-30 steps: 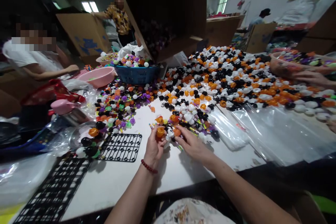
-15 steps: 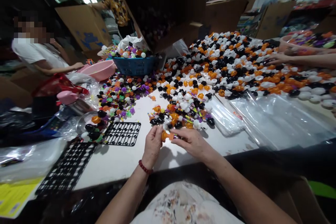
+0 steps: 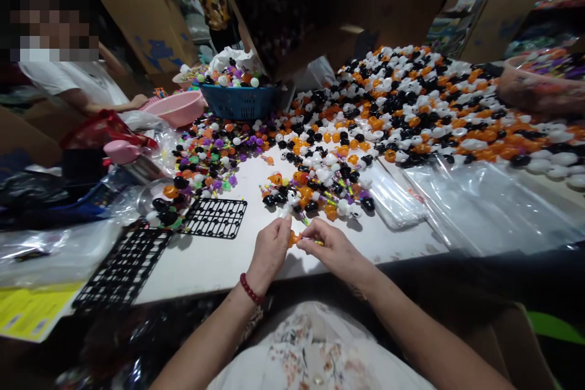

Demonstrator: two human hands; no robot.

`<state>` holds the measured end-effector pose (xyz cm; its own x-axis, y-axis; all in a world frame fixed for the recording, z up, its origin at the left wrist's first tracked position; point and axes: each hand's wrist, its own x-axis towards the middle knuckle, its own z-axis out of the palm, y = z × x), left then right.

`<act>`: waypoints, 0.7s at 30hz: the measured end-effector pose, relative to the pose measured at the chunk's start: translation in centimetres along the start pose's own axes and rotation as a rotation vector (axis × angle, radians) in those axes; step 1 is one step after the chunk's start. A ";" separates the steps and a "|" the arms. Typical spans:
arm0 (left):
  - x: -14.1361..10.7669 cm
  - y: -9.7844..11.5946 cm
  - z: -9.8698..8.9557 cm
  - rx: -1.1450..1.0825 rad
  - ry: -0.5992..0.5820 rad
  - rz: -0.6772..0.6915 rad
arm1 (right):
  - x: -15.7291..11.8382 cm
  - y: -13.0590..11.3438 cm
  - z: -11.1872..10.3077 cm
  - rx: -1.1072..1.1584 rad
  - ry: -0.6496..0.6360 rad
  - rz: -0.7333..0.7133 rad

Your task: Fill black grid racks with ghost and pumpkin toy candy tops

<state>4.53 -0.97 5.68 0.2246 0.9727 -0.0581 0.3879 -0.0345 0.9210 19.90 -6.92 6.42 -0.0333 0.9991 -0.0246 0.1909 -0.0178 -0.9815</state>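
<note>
Near the front edge of the white table [image 3: 201, 268], my left hand [image 3: 270, 250] has its fingers closed on a small orange piece [image 3: 293, 238]. My right hand [image 3: 331, 250] pinches a thin striped stick [image 3: 317, 242] against the right side of that piece. Just beyond both hands is a small pile of orange, black and white figures [image 3: 315, 192], some on striped sticks. A red bead bracelet circles my left wrist.
Black grids [image 3: 217, 218] lie at the left, beside a bowl of pieces. A blue basket [image 3: 240, 102] and pink basin [image 3: 178, 106] stand behind. Clear bags [image 3: 493, 207] lie right, before a large heap [image 3: 411, 109]. People stand at the back and left.
The view has shifted a little. The striped stick now shows more in my right hand, against the orange piece. Another person's hand at the right heap is gone from view.
</note>
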 end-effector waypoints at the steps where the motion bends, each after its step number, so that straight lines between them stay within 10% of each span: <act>1: -0.3 -0.1 0.0 0.031 0.023 -0.006 | 0.0 0.1 0.5 -0.010 -0.002 0.001; 9: -2.8 -5.0 -1.7 -0.100 -0.008 -0.082 | -0.6 2.1 4.0 -0.079 -0.151 0.041; 16: -1.0 -11.7 -9.8 0.410 0.371 0.227 | 1.4 6.5 4.5 0.171 -0.232 0.167; 21: 0.8 -14.8 -13.3 0.566 0.286 0.310 | 5.7 7.1 5.5 0.097 -0.094 0.023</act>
<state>-12.89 3.35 -2.86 0.1860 0.9182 0.3496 0.7669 -0.3582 0.5326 15.69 -1.56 -1.74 -0.1227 0.9906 -0.0609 0.0971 -0.0491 -0.9941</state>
